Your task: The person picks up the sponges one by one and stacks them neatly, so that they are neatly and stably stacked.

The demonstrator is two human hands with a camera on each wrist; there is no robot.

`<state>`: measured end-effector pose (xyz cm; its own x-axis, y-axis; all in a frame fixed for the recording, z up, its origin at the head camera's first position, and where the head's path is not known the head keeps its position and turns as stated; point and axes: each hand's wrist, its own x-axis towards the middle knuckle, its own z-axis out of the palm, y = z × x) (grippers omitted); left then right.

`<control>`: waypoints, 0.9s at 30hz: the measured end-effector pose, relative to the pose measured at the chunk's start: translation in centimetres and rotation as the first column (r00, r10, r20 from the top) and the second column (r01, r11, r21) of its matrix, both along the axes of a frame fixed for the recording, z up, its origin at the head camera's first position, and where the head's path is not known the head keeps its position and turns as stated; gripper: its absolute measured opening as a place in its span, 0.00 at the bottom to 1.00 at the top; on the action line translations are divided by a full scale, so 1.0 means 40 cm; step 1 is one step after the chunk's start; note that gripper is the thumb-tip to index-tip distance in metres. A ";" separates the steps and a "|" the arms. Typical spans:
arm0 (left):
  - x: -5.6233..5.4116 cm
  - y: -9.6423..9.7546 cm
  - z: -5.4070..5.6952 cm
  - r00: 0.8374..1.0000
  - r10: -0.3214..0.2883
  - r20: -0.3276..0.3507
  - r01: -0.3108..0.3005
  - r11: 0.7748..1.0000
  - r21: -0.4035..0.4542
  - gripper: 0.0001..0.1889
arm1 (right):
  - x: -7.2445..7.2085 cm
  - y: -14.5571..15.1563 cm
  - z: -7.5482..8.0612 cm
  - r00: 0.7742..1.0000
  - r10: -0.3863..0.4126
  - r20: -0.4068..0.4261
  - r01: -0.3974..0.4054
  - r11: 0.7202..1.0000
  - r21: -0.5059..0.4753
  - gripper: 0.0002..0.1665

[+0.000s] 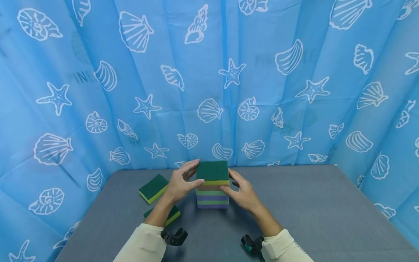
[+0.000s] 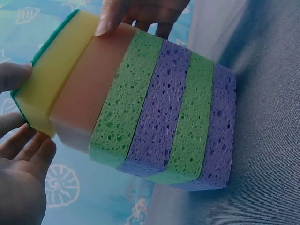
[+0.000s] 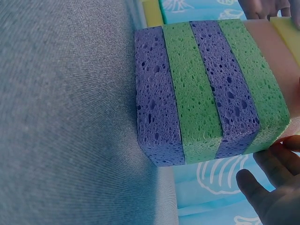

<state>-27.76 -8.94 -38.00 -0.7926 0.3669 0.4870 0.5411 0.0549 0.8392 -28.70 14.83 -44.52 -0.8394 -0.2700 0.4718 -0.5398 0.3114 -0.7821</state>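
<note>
A stack of sponges stands on the grey table, purple sponge at the bottom, with green and purple layers alternating above. Over these lie a peach sponge and, topmost, a yellow sponge with a dark green scouring face upward. My left hand holds the topmost sponge at its left side, thumb by the front corner and fingers farther back. On the right side, my right hand grips the peach sponge, its thumb on the front face and its fingers along the side. The stack's back is hidden in the head view.
Two more green-and-yellow sponges lie left of the stack: one farther back, the other nearer and partly hidden by my left forearm. A blue shell-print curtain hangs behind the grey table.
</note>
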 end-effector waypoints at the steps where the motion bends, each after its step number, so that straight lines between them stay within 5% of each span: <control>1: 0.000 0.000 0.000 1.000 -0.002 0.004 0.002 1.000 -0.001 0.31 | -0.001 0.000 -0.001 1.000 0.002 0.003 -0.002 1.000 0.000 0.39; 27: -0.002 -0.001 -0.002 0.994 0.015 0.109 -0.009 0.999 -0.050 0.31 | -0.005 0.005 -0.002 1.000 -0.017 0.008 0.017 1.000 0.015 0.44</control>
